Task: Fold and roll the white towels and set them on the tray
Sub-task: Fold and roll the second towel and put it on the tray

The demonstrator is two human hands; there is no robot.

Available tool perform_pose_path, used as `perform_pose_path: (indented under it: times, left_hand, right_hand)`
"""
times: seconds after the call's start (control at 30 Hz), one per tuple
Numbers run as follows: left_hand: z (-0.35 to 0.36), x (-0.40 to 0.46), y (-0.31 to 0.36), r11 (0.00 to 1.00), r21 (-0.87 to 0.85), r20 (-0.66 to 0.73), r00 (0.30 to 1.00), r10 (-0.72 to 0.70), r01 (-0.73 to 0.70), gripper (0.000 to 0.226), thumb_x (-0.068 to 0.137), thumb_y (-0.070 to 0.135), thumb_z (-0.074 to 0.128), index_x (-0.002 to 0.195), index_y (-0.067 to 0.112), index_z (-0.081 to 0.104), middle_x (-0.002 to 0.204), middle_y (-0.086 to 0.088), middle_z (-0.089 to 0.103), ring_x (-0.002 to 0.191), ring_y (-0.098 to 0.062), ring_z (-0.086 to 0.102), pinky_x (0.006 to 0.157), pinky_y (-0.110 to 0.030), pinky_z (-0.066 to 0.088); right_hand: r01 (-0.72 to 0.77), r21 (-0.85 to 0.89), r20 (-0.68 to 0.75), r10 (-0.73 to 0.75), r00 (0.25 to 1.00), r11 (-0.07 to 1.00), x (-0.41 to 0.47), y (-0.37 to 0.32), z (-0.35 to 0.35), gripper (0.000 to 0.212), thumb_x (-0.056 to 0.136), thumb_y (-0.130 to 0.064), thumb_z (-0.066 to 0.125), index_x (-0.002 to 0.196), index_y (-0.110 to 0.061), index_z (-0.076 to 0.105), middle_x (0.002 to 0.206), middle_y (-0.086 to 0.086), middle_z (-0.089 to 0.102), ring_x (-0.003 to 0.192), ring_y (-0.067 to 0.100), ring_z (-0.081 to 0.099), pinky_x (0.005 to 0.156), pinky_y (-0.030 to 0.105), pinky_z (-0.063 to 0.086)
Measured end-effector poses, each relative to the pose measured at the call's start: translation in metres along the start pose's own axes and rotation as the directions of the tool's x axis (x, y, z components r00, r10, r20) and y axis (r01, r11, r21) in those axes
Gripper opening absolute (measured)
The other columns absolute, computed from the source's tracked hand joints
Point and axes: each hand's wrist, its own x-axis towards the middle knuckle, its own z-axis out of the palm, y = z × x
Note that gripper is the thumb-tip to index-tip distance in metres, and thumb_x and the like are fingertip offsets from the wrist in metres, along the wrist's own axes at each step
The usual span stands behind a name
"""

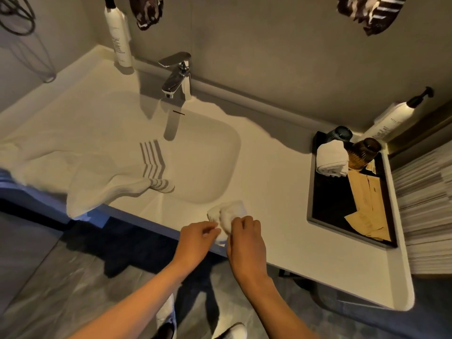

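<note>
Both of my forearms reach up from the bottom edge toward the front lip of the counter, where my left hand and right hand meet over a small white towel bunched at the edge, just in front of the sink basin. My right hand has its fingers curled down onto the towel and pinches its near side; my left hand nips the cloth between thumb and fingertips from the other side, so the two hands sit close together with the towel between them. Off to my right, well apart, the dark tray lies on the counter with one rolled white towel already in its far end, beside two upturned glasses and some tan paper packets. On the left, a larger striped towel drapes over the counter edge and into the basin, and the chrome tap stands behind the sink
</note>
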Motion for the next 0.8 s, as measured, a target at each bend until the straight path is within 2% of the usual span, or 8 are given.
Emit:
perform_pose_path:
  times: [0.13, 0.2, 0.27, 0.4, 0.5, 0.57, 0.67, 0.8]
  left_hand:
    - [-0.002, 0.007, 0.015, 0.992, -0.079, 0.054, 0.994, -0.091, 0.095, 0.034, 0.093, 0.006, 0.057, 0.061, 0.002, 0.068, 0.063, -0.006, 0.071, 0.057, -0.003, 0.062, 0.06, -0.016, 0.047]
    - [-0.006, 0.015, 0.016, 0.922, -0.284, 0.121, 0.964, -0.239, 0.264, 0.03, 0.094, 0.007, 0.056, 0.068, 0.002, 0.07, 0.071, -0.013, 0.073, 0.064, -0.007, 0.069, 0.062, -0.017, 0.053]
    - [-0.009, 0.024, 0.017, 0.827, -0.418, 0.218, 0.925, -0.31, 0.376, 0.031, 0.095, 0.024, 0.061, 0.085, -0.003, 0.073, 0.088, -0.024, 0.075, 0.082, -0.027, 0.075, 0.079, -0.034, 0.062]
    - [-0.007, 0.031, 0.03, 0.943, -0.138, 0.141, 0.949, -0.282, 0.301, 0.039, 0.087, 0.04, 0.071, 0.063, 0.01, 0.062, 0.068, -0.013, 0.071, 0.068, -0.027, 0.072, 0.079, -0.038, 0.061]
    - [-0.004, 0.037, 0.039, 0.967, -0.031, 0.082, 0.965, -0.249, 0.252, 0.036, 0.084, 0.042, 0.07, 0.065, 0.012, 0.061, 0.082, -0.019, 0.075, 0.08, -0.032, 0.073, 0.081, -0.044, 0.06]
    - [-0.005, 0.038, 0.041, 0.963, -0.046, 0.077, 0.962, -0.261, 0.265, 0.034, 0.087, 0.035, 0.071, 0.065, 0.011, 0.059, 0.09, -0.025, 0.074, 0.086, -0.036, 0.073, 0.081, -0.048, 0.06]
    - [-0.007, 0.037, 0.043, 0.953, -0.066, 0.075, 0.954, -0.29, 0.295, 0.034, 0.088, 0.029, 0.072, 0.065, 0.01, 0.057, 0.091, -0.027, 0.074, 0.081, -0.037, 0.074, 0.077, -0.047, 0.062]
    - [-0.004, 0.037, 0.046, 0.954, -0.056, 0.071, 0.955, -0.289, 0.294, 0.038, 0.087, 0.034, 0.072, 0.063, 0.011, 0.055, 0.077, -0.019, 0.07, 0.08, -0.037, 0.073, 0.077, -0.047, 0.062]
  right_hand:
    - [0.018, 0.089, 0.0, -0.018, 1.0, 0.996, -0.003, -0.018, 0.008, 0.025, 0.074, -0.01, 0.076, 0.097, -0.013, 0.064, 0.09, 0.005, 0.06, 0.081, 0.021, 0.056, 0.054, 0.027, 0.048]
    - [0.004, 0.108, 0.04, -0.009, 0.999, 0.994, -0.005, -0.018, 0.012, 0.026, 0.085, -0.015, 0.065, 0.111, -0.013, 0.064, 0.1, 0.005, 0.061, 0.092, 0.022, 0.057, 0.063, 0.027, 0.052]
    - [0.031, 0.102, 0.072, -0.038, 0.997, 0.994, -0.01, -0.015, 0.015, 0.041, 0.085, -0.013, 0.06, 0.126, -0.013, 0.058, 0.113, 0.006, 0.06, 0.102, 0.023, 0.057, 0.071, 0.029, 0.056]
    - [0.05, 0.214, 0.078, -0.068, 0.995, 0.976, -0.018, -0.017, 0.003, 0.038, 0.092, -0.02, 0.047, 0.129, -0.017, 0.059, 0.122, 0.002, 0.062, 0.111, 0.016, 0.055, 0.085, 0.029, 0.054]
    - [-0.119, 0.463, 0.093, 0.085, 0.992, 0.878, 0.001, -0.002, -0.018, 0.024, 0.1, -0.033, 0.042, 0.093, -0.024, 0.064, 0.094, -0.004, 0.063, 0.089, 0.012, 0.056, 0.075, 0.032, 0.046]
    - [-0.2, 0.453, 0.01, 0.219, 0.976, 0.869, 0.02, 0.016, -0.019, 0.021, 0.093, -0.036, 0.056, 0.106, -0.02, 0.06, 0.105, -0.001, 0.057, 0.098, 0.016, 0.054, 0.079, 0.033, 0.046]
    - [-0.462, 0.463, 0.286, 0.366, 0.886, 0.757, 0.037, 0.022, -0.011, 0.062, 0.082, -0.047, 0.07, 0.129, -0.012, 0.05, 0.125, 0.007, 0.056, 0.105, 0.02, 0.056, 0.084, 0.032, 0.048]
    - [-0.58, 0.479, 0.434, 0.396, 0.809, 0.659, 0.047, 0.02, -0.001, 0.051, 0.083, -0.054, 0.066, 0.109, -0.01, 0.063, 0.109, 0.011, 0.069, 0.081, 0.02, 0.056, 0.066, 0.028, 0.042]
